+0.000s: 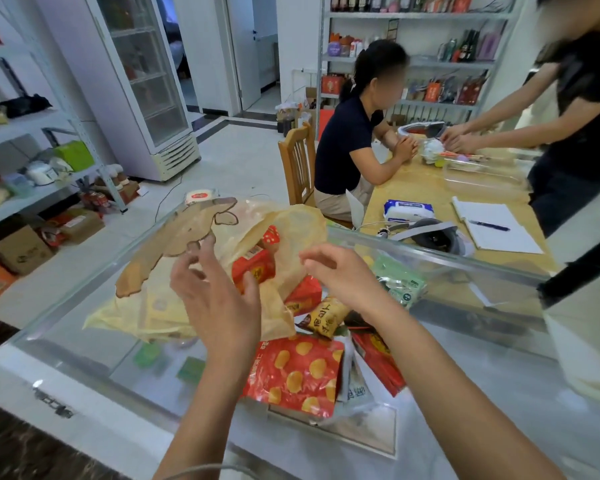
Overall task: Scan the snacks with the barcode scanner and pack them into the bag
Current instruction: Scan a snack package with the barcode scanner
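A pale yellow plastic bag (187,244) with a brown cartoon print lies on the glass counter (84,327), its mouth facing me. Red snack packs (253,266) show inside it. My left hand (219,299) hovers at the bag's near edge with fingers spread and relaxed, holding nothing. My right hand (340,275) floats by the bag's right rim, fingers loosely bent, empty. Nearer me lie a big red pack with yellow dots (295,372), a yellow-brown pack (326,318), another red pack (378,358) and a green-white pack (402,285). No barcode scanner is visible.
Beyond the counter stands a wooden table (430,188) with a notepad (496,226), a wipes pack (407,209) and a headset (430,233). One person sits there on a chair (297,164); another stands at the right. Shelves (21,161) and a fridge (146,84) stand left.
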